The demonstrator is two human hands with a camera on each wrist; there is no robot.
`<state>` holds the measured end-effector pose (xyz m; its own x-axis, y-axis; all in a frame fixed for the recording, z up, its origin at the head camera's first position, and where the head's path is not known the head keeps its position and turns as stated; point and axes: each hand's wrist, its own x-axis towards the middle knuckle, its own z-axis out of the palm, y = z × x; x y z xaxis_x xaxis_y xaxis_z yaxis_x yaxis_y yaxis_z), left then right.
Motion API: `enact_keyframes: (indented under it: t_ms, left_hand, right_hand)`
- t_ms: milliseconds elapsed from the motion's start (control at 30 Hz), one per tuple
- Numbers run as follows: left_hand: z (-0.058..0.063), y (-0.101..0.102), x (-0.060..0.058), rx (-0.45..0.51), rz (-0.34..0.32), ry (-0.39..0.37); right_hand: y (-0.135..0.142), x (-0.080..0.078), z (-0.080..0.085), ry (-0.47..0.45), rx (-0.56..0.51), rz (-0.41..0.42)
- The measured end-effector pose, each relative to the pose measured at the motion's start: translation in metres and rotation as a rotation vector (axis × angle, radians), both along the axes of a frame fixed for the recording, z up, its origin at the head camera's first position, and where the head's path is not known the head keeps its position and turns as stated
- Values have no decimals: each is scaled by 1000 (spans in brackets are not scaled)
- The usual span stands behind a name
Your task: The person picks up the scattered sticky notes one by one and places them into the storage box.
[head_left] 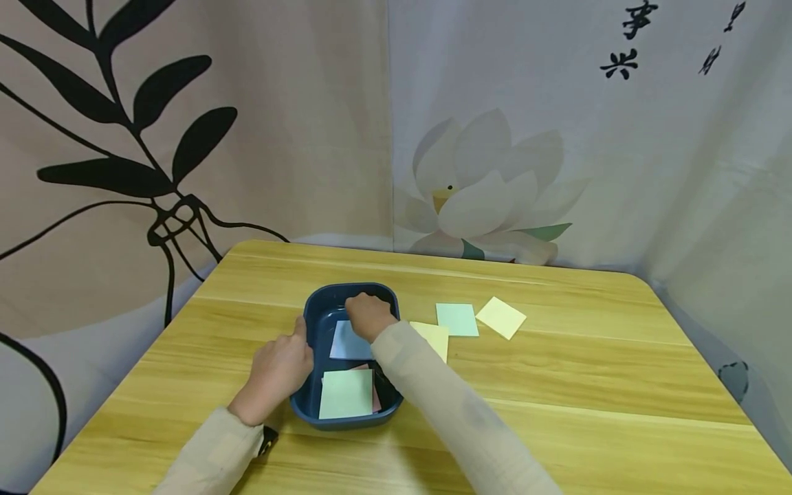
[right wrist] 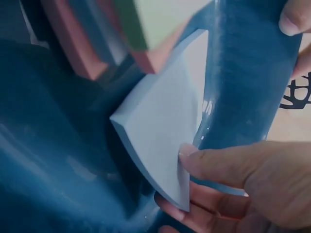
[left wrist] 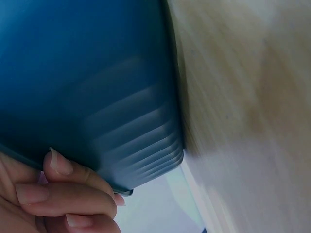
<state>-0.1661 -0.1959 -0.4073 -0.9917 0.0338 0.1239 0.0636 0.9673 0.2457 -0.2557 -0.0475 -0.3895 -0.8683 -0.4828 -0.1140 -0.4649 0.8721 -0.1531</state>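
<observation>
A dark blue plastic tub [head_left: 314, 309] stands on the wooden table. My left hand [head_left: 280, 368] grips its left rim; in the left wrist view, curled fingers [left wrist: 73, 194] lie against the tub's outer wall. Inside the tub, my right hand [head_left: 371, 316] pinches a corner of a light blue sticky-note pad [right wrist: 160, 116] between thumb and fingers. The pad bends a little and leans at an angle in the right wrist view. Near it in the tub lie a light green pad [head_left: 345, 395] and a pink pad [head_left: 376, 400], partly covered by the green one.
Right of the tub, a yellow pad [head_left: 434, 335] lies partly behind my right sleeve. Beyond it are a mint-green pad [head_left: 458, 320] and a pale yellow pad [head_left: 501, 317], set at a slant. A printed curtain [head_left: 322, 124] hangs behind the table's far edge.
</observation>
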Motion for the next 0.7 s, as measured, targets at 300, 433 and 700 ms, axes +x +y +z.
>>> enact_keyframes:
  t_ms: [300,433,700]
  left_hand:
    - [-2,1,-1,10,-15,11]
    - [-2,0,0,14,-15,13]
    - [-1,0,0,21,-5,-7]
  right_hand:
    - [1,3,-6,19,6,-3]
    - [1,5,-5,8,0,9]
    - [5,11,12,-28,-42,24]
